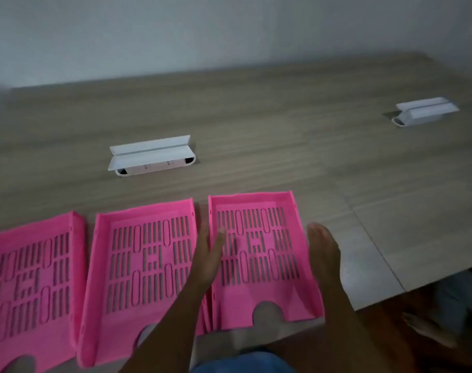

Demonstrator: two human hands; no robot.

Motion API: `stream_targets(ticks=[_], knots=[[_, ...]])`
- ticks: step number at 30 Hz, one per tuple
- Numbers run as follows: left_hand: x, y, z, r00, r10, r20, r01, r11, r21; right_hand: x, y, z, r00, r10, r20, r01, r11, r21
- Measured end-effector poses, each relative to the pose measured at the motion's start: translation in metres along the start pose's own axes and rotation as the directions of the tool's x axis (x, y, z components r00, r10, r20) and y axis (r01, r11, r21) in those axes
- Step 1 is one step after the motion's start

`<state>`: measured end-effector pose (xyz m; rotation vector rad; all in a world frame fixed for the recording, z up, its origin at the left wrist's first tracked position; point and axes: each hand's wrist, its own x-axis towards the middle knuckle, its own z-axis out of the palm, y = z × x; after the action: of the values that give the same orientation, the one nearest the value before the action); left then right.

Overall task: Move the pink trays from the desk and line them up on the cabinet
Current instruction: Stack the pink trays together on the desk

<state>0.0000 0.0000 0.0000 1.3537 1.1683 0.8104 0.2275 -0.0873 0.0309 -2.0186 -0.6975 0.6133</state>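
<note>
Three pink slotted trays lie side by side along the near edge of the wooden desk (256, 125). The left tray (30, 278) is cut off by the frame edge, and the middle tray (146, 265) lies next to it. My hands flank the right tray (259, 254). My left hand (208, 257) lies flat along its left wall, thumb over the rim. My right hand (323, 254) lies flat against its right wall with straight fingers. I cannot tell whether the tray is lifted off the desk.
Two white cable boxes with raised lids sit in the desk, one at centre (151, 156) and one far right (425, 111). The desk's right corner ends near my right arm, with floor and a bare foot (428, 329) below it. A grey wall runs behind.
</note>
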Motion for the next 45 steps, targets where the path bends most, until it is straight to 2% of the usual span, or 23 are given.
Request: stream_targets(ticks=[2, 5, 7, 14, 17, 21, 26, 31, 33, 34, 38, 41, 45], knots=[[0.000, 0.002, 0.006, 1.000, 0.004, -0.010, -0.004, 1.000, 0.010, 0.003, 0.004, -0.003, 0.999, 0.010, 0.042, -0.011, 1.000, 0.010], [-0.004, -0.003, 0.013, 0.984, -0.174, -0.024, 0.173, 0.983, -0.059, 0.006, 0.017, -0.004, 0.984, 0.045, 0.171, -0.053, 0.998, 0.042], [-0.006, -0.004, 0.015, 0.973, -0.231, -0.027, 0.229, 0.972, -0.043, 0.008, 0.024, -0.004, 0.968, 0.085, 0.236, -0.112, 0.989, 0.101], [0.002, -0.009, 0.012, 0.969, -0.242, -0.041, 0.229, 0.952, -0.205, 0.022, 0.030, -0.015, 0.949, 0.126, 0.289, -0.179, 0.970, 0.164], [0.012, -0.019, 0.012, 0.970, -0.240, -0.030, 0.227, 0.944, -0.239, 0.026, 0.021, -0.020, 0.940, 0.153, 0.304, -0.242, 0.928, 0.285], [0.025, -0.021, -0.001, 0.977, -0.214, 0.015, 0.210, 0.937, -0.278, 0.031, 0.002, -0.025, 0.936, 0.126, 0.330, -0.247, 0.900, 0.359], [0.017, 0.020, -0.034, 0.992, -0.127, -0.011, 0.120, 0.959, -0.258, 0.030, -0.027, -0.010, 0.908, 0.127, 0.399, -0.306, 0.852, 0.425], [0.004, 0.003, -0.099, 0.982, -0.181, -0.061, 0.155, 0.941, -0.302, 0.000, -0.055, 0.041, 0.865, 0.092, 0.494, -0.361, 0.798, 0.483], [-0.014, 0.024, -0.133, 0.978, -0.170, -0.119, 0.116, 0.924, -0.365, -0.020, -0.068, 0.064, 0.859, 0.047, 0.511, -0.338, 0.801, 0.495], [-0.021, 0.025, -0.150, 0.984, -0.147, -0.102, 0.096, 0.916, -0.389, -0.031, -0.073, 0.078, 0.855, 0.030, 0.518, -0.331, 0.801, 0.500], [-0.059, 0.001, -0.220, 0.980, -0.141, -0.140, 0.069, 0.902, -0.426, -0.083, -0.083, 0.133, 0.835, -0.033, 0.550, -0.254, 0.862, 0.438], [-0.076, -0.012, -0.251, 0.968, -0.166, -0.188, 0.070, 0.898, -0.435, -0.113, -0.084, 0.162, 0.819, -0.019, 0.574, -0.252, 0.886, 0.389], [-0.088, -0.019, -0.265, 0.954, -0.220, -0.206, 0.120, 0.904, -0.410, -0.130, -0.082, 0.173, 0.845, 0.019, 0.535, -0.240, 0.906, 0.348]])
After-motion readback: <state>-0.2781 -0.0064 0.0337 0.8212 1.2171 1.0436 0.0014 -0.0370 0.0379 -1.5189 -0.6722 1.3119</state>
